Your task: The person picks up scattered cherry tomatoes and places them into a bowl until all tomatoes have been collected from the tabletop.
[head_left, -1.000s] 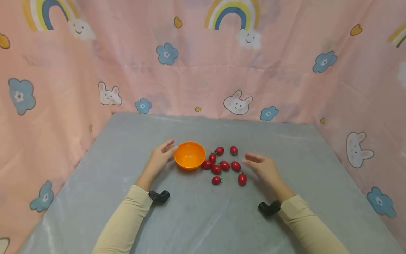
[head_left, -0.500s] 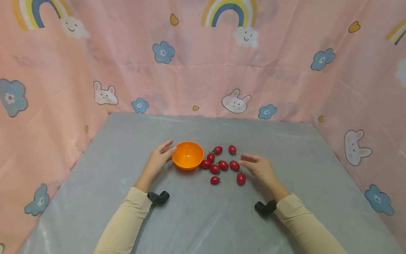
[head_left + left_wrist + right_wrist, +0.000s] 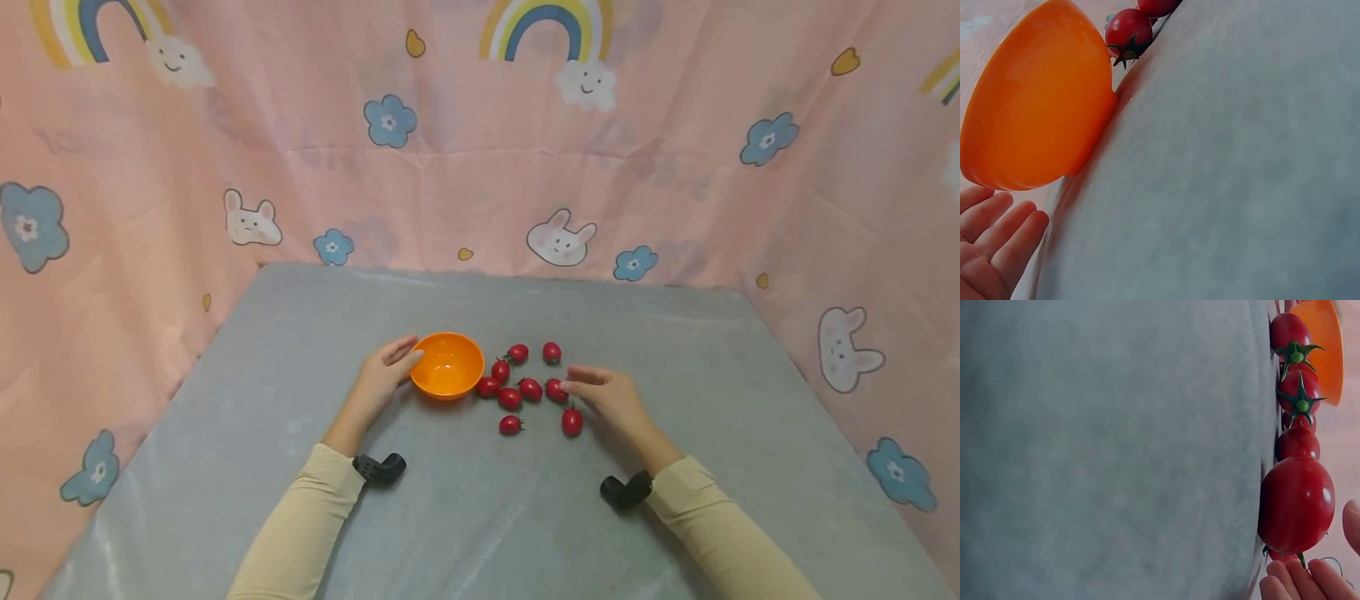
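An orange bowl (image 3: 447,367) stands upright with nothing in it. My left hand (image 3: 377,382) is at its left side; in the head view the thumb overlaps the rim, and in the left wrist view the straight fingers (image 3: 1013,240) reach right up to the bowl's edge. Right of the bowl lie several small red tomatoes (image 3: 510,399) with green stems. My right hand (image 3: 609,400) is at the right edge of this group, its thumb tip overlapping the rightmost middle tomato (image 3: 553,388). In the right wrist view, thumb and fingers (image 3: 1329,581) are spread apart, near a large-looking tomato (image 3: 1297,505).
One tomato (image 3: 572,422) lies nearer the right wrist, another (image 3: 511,425) at the front of the group, and one (image 3: 552,352) toward the back. A grey cloth (image 3: 465,517) covers the table. Pink patterned curtains (image 3: 450,192) enclose the back and sides.
My left hand has moved slightly right, its thumb now over the bowl's rim. My right hand has moved left to the rightmost middle tomato. Bowl and tomatoes stay in place.
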{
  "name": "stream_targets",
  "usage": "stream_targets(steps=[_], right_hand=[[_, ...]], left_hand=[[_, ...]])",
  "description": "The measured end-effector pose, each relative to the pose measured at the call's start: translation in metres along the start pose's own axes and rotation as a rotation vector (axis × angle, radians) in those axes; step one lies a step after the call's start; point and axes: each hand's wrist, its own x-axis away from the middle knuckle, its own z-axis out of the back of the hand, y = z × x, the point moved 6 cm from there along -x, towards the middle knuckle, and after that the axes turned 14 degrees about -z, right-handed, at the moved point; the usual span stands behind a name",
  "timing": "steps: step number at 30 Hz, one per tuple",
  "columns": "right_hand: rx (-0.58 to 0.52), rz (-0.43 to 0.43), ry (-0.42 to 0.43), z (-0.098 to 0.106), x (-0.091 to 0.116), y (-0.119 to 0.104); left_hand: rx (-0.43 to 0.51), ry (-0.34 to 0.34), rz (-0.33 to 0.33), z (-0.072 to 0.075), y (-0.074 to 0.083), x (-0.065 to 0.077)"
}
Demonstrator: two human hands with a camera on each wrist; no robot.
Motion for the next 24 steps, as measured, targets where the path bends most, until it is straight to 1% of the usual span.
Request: stream_targets(steps=[8,15,18,23,24], right_hand=[[0.009,-0.014,0.016,-0.0016,-0.0026,0.0000],[0.032,-0.020,0.040,0.0019,-0.0031,0.0002],[0.039,-0.025,0.046,0.0023,-0.0033,-0.0008],[0.069,-0.016,0.061,0.0006,-0.0037,0.0008],[0.073,-0.013,0.065,0.0003,-0.0038,0.0015]], left_hand=[[-0.010,0.021,0.049,0.0017,-0.0018,0.0016],[-0.029,0.017,0.051,-0.0006,0.0000,0.0006],[-0.014,0.018,0.055,-0.0010,0.0040,0.0013],[-0.032,0.020,0.054,-0.0004,-0.0007,0.0024],[-0.038,0.023,0.049,0.0002,-0.0054,0.0016]])
